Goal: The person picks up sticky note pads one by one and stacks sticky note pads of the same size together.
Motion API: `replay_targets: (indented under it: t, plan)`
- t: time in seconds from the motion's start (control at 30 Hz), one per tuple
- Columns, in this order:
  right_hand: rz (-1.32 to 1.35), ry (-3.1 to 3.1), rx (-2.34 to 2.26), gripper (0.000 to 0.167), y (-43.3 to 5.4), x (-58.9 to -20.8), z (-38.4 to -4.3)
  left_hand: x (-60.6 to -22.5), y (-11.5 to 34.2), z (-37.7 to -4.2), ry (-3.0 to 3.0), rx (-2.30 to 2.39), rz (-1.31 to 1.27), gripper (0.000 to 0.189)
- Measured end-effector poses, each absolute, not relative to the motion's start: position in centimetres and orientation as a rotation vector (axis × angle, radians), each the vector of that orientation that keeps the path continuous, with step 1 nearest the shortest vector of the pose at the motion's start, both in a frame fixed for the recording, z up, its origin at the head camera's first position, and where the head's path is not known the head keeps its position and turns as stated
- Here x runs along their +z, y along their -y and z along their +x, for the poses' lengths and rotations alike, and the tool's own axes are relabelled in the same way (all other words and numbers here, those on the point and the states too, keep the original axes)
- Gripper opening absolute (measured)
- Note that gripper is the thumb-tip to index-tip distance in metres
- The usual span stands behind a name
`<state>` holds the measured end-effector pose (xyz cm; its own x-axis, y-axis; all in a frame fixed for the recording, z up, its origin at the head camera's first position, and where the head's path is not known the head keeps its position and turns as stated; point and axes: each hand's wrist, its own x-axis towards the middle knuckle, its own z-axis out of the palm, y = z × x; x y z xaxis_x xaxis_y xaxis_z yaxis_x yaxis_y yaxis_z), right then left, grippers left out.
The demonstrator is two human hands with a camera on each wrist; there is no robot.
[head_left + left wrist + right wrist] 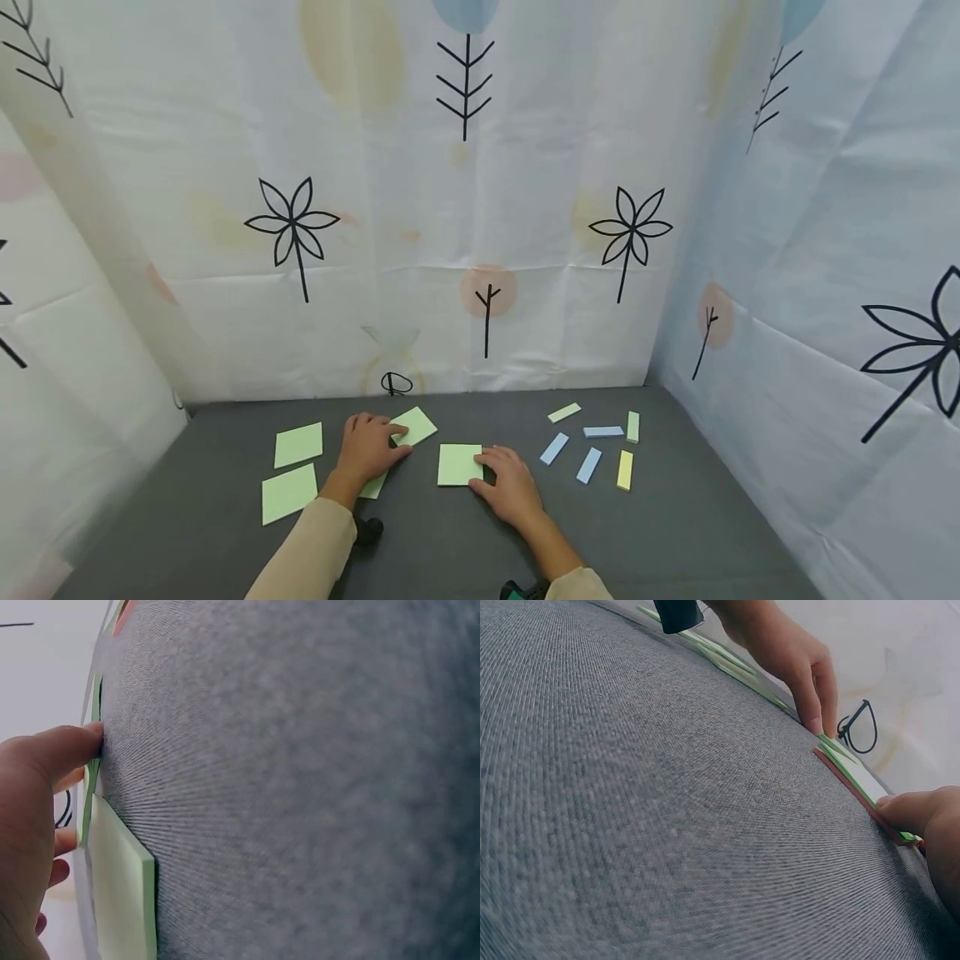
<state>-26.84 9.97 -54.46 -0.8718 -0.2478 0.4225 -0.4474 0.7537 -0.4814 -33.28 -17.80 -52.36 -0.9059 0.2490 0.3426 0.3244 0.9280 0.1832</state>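
The person's left grip (367, 447) pinches 1 angled green square (418, 427); the right grip (512, 485) holds a 2nd green square (457, 465) along its right side.

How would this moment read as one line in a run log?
left hand: pinches angled green square | right hand: grips another green square by right edge | small coloured strips: lie farther right

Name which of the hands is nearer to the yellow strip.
Right. The right hand, gripping one green square, lies left of the yellow strip; the left hand, at another green square, lies farther left.
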Motion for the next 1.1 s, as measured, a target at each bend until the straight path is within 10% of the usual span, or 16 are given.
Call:
replay_targets:
  t: [1.1]
  plan:
    - [0.528,2.647,0.86,0.039,-10.05,-54.26,-26.98,-51.32,17.29,-32.4,2.839,-0.359,-0.318,0.036]
